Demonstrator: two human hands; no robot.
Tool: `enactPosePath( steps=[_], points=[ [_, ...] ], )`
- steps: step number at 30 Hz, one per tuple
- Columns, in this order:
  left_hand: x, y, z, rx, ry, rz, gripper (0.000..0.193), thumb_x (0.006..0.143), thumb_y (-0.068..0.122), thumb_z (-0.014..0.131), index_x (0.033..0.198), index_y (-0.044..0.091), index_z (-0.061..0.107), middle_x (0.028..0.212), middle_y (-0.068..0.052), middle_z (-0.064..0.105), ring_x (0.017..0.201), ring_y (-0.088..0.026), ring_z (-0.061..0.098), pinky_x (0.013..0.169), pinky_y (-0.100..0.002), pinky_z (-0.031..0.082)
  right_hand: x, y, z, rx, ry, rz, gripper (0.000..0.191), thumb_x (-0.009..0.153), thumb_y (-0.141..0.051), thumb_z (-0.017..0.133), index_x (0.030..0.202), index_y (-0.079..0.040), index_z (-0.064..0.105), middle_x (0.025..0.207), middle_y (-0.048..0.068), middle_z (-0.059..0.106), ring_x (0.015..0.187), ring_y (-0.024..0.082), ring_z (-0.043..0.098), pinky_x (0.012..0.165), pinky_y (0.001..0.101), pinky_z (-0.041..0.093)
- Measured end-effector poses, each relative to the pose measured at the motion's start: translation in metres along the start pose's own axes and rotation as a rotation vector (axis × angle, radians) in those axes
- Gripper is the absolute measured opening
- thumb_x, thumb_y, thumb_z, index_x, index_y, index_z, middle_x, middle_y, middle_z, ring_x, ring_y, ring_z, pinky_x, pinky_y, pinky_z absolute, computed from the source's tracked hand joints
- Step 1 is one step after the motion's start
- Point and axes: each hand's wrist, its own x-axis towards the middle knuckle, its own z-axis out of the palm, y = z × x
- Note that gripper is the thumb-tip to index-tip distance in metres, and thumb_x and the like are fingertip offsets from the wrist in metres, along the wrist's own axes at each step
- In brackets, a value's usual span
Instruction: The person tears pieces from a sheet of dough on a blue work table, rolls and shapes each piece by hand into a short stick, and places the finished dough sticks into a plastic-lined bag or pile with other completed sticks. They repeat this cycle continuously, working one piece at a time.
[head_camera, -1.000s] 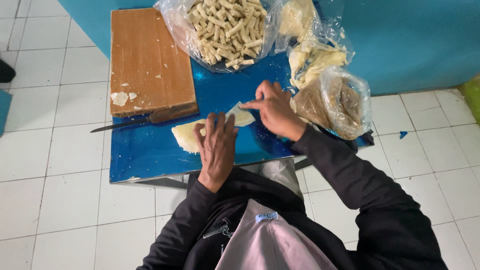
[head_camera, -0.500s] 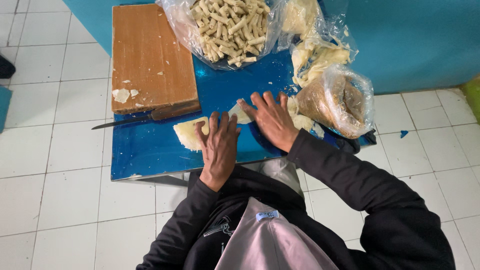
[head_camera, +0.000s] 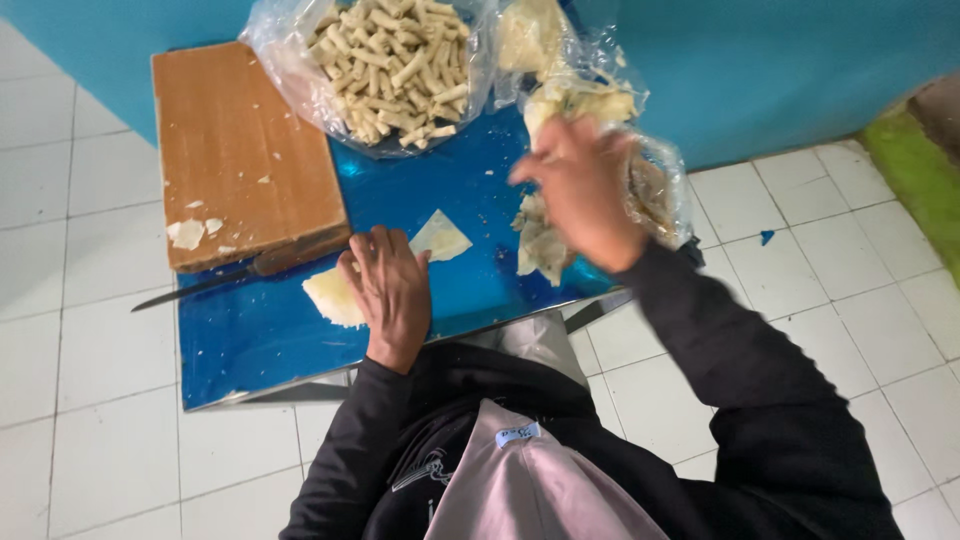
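We wear long black sleeves ending at the wrists, left hand and right hand bare, pale pinkish-grey cap below.

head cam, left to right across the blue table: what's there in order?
Knife → wooden cutting board → left hand flat on a pale dough sheet → right hand raised → clear bag of brownish filling at the right edge.
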Motion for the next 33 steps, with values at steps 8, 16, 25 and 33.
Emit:
enactPosePath(
  steps=[8,16,25,33],
  points=[
    [0.000,0.004,0.004,-0.159,0.034,0.038,0.023,0.087,0.015,0.073,0.103,0.007,0.059,0.103,-0.011,0.056,0.107,-0.031,0.049,0.093,-0.046,0.036,-0.038,0.143,-0.023,-0.371,-0.841,0.261,0.030,0.079,-0.012,0.069,0.094,-0.034,0.082,0.111,-0.010,0.069,0.117,0.026,0.050,0.086,0.0611,0.032],
    [0.003,0.009,0.005,-0.376,0.033,0.029,0.025,0.089,0.002,0.067,0.111,0.003,0.055,0.104,-0.015,0.063,0.097,-0.035,0.060,0.080,-0.047,0.046,-0.047,0.190,-0.008,-0.164,-1.226,0.238,0.029,0.079,-0.027,0.073,0.108,-0.028,0.078,0.103,0.001,0.077,0.108,0.028,0.069,0.091,0.0695,0.038],
    [0.007,-0.007,0.005,-0.659,-0.002,-0.066,0.030,0.088,-0.007,0.065,0.114,0.002,0.053,0.093,-0.016,0.064,0.082,-0.034,0.067,0.068,-0.044,0.052,-0.042,0.171,-0.007,-0.164,-1.227,0.221,0.023,0.084,-0.023,0.074,0.106,-0.021,0.079,0.097,0.005,0.080,0.093,0.026,0.074,0.083,0.0506,0.052],
    [0.008,-0.010,0.004,-0.717,0.006,-0.056,0.031,0.088,-0.008,0.065,0.115,0.001,0.053,0.092,-0.015,0.064,0.080,-0.030,0.068,0.068,-0.040,0.054,0.023,0.114,-0.040,0.169,-0.862,0.220,0.017,0.091,-0.030,0.074,0.100,-0.018,0.078,0.093,-0.003,0.081,0.079,0.016,0.074,0.076,0.0333,0.057]
  ],
)
